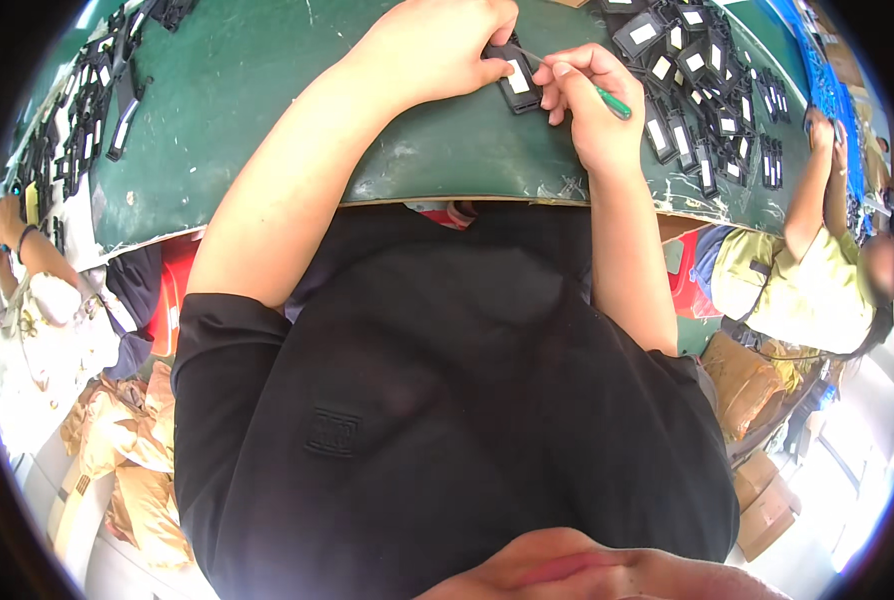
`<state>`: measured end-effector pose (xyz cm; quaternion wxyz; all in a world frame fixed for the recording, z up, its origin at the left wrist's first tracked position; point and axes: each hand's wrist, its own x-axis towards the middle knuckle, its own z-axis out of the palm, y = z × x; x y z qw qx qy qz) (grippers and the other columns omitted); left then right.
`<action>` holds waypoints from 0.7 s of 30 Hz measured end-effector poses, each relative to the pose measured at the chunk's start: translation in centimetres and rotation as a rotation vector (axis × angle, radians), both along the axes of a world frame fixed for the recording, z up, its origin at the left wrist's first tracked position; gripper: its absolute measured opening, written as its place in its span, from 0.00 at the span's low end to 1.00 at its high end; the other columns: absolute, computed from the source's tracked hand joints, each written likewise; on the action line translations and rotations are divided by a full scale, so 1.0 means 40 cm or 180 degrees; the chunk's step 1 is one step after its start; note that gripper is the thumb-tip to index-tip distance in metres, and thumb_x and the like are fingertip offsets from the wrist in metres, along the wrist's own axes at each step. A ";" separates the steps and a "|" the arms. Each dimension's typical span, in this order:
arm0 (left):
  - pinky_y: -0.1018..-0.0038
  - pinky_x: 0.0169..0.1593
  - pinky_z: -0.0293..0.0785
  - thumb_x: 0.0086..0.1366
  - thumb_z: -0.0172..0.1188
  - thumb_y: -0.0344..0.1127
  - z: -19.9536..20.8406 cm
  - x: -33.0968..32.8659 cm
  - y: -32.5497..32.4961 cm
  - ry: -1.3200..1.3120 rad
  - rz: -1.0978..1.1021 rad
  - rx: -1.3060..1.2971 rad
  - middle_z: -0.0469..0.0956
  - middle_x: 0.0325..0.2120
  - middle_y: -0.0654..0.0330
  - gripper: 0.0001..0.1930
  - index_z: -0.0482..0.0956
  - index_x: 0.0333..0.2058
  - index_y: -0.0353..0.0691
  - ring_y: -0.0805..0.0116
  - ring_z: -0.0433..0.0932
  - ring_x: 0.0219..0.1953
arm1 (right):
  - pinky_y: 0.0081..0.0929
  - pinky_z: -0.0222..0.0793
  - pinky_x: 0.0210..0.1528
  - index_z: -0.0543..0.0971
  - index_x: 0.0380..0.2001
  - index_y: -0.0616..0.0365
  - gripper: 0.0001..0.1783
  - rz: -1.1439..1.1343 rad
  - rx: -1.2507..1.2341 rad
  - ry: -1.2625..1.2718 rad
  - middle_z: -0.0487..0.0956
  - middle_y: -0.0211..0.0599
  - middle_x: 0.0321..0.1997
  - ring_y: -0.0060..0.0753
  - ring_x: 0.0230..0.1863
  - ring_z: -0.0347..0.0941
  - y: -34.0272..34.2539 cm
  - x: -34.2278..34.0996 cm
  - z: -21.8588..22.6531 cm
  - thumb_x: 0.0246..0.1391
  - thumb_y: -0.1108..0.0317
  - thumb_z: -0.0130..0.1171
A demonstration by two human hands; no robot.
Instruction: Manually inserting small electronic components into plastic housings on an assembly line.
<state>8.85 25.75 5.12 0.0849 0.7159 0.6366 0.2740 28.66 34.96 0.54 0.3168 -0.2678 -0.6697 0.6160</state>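
Note:
My left hand point(452, 48) lies at the far middle of the green table, its fingers closed on a small black plastic part point(516, 88) with a white label on top. My right hand point(599, 98), just to the right of it, is closed around a slim green-handled tool point(613, 102). The tool's thin metal shaft points left toward the upper end of the black part; whether its tip touches the part is too small to tell.
Many similar labelled black parts point(695, 62) lie heaped at the right of the green tabletop point(267, 60), and more parts point(92, 110) lie along its left side. A person in a yellow top point(782, 285) works at the right. Another person's hand point(9, 222) is at the far left. Cardboard boxes point(764, 505) stand on the right floor.

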 end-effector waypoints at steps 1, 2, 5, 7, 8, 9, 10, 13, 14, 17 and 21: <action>0.57 0.47 0.77 0.51 0.71 0.33 0.000 0.001 0.000 -0.0071 0.0028 -0.0010 0.80 0.31 0.47 0.12 0.77 0.30 0.35 0.46 0.80 0.41 | 0.15 0.69 0.27 0.82 0.36 0.62 0.05 0.0061 0.0058 -0.0090 0.86 0.32 0.34 0.14 0.27 0.74 0.001 0.002 0.002 0.65 0.75 0.57; 0.57 0.47 0.77 0.51 0.71 0.33 0.000 0.003 0.000 -0.0071 0.0026 -0.0016 0.80 0.31 0.47 0.12 0.77 0.30 0.35 0.46 0.80 0.41 | 0.15 0.69 0.27 0.82 0.36 0.62 0.05 0.0059 0.0052 -0.0089 0.86 0.32 0.34 0.14 0.27 0.74 -0.002 0.003 0.004 0.65 0.75 0.57; 0.55 0.46 0.76 0.52 0.71 0.33 0.001 0.003 -0.002 -0.0150 0.0147 -0.0029 0.80 0.30 0.46 0.15 0.73 0.32 0.36 0.45 0.80 0.41 | 0.16 0.71 0.30 0.82 0.37 0.63 0.05 0.0136 0.0147 -0.0199 0.87 0.32 0.35 0.14 0.30 0.75 -0.005 -0.004 0.004 0.65 0.76 0.58; 0.55 0.46 0.76 0.53 0.71 0.34 0.002 0.004 -0.003 -0.0087 0.0126 0.0004 0.79 0.30 0.46 0.16 0.73 0.34 0.36 0.44 0.80 0.41 | 0.16 0.72 0.34 0.83 0.37 0.63 0.04 0.0205 0.0246 -0.0138 0.87 0.32 0.35 0.14 0.33 0.77 -0.003 -0.007 0.001 0.65 0.76 0.59; 0.55 0.46 0.76 0.53 0.71 0.34 0.003 0.004 -0.003 -0.0089 0.0124 0.0000 0.79 0.30 0.46 0.16 0.73 0.34 0.36 0.44 0.80 0.41 | 0.16 0.72 0.34 0.83 0.37 0.63 0.04 0.0203 0.0242 -0.0141 0.87 0.32 0.35 0.14 0.33 0.77 -0.002 -0.007 0.002 0.65 0.76 0.59; 0.56 0.47 0.76 0.53 0.71 0.34 0.003 0.004 -0.003 -0.0096 0.0125 -0.0009 0.79 0.31 0.46 0.16 0.73 0.34 0.36 0.44 0.80 0.41 | 0.16 0.73 0.35 0.83 0.37 0.64 0.05 0.0209 0.0254 -0.0169 0.87 0.33 0.36 0.15 0.34 0.78 -0.002 -0.007 0.002 0.65 0.76 0.59; 0.56 0.47 0.76 0.53 0.71 0.34 0.003 0.004 -0.003 -0.0103 0.0126 -0.0019 0.79 0.31 0.46 0.16 0.74 0.34 0.36 0.44 0.80 0.42 | 0.16 0.73 0.36 0.83 0.38 0.64 0.05 0.0215 0.0266 -0.0199 0.87 0.33 0.36 0.15 0.36 0.79 -0.003 -0.008 0.002 0.65 0.76 0.59; 0.56 0.47 0.76 0.54 0.72 0.35 0.007 0.004 -0.002 -0.0095 0.0071 -0.0046 0.80 0.32 0.45 0.16 0.74 0.34 0.35 0.44 0.80 0.42 | 0.11 0.66 0.28 0.83 0.39 0.63 0.06 0.0192 0.0395 -0.0186 0.87 0.34 0.37 0.10 0.27 0.69 -0.008 -0.009 0.001 0.66 0.76 0.57; 0.56 0.47 0.76 0.54 0.72 0.35 0.006 0.005 -0.001 -0.0098 0.0071 -0.0050 0.80 0.32 0.45 0.16 0.74 0.34 0.35 0.44 0.80 0.42 | 0.11 0.66 0.28 0.83 0.39 0.63 0.06 0.0192 0.0390 -0.0189 0.87 0.34 0.37 0.10 0.27 0.69 -0.008 -0.009 -0.001 0.66 0.76 0.57; 0.56 0.47 0.76 0.54 0.72 0.36 0.005 0.005 -0.002 -0.0065 0.0079 -0.0013 0.80 0.32 0.45 0.16 0.75 0.34 0.35 0.44 0.80 0.42 | 0.11 0.66 0.28 0.83 0.40 0.63 0.06 0.0214 0.0412 -0.0167 0.87 0.33 0.37 0.10 0.27 0.69 -0.008 -0.011 -0.005 0.66 0.75 0.57; 0.55 0.47 0.76 0.54 0.72 0.38 0.007 0.007 0.000 0.0005 0.0095 -0.0017 0.80 0.31 0.45 0.17 0.75 0.33 0.35 0.44 0.81 0.41 | 0.11 0.66 0.27 0.83 0.39 0.64 0.07 0.0223 0.0420 -0.0176 0.87 0.33 0.37 0.09 0.27 0.68 -0.005 -0.013 -0.004 0.66 0.75 0.57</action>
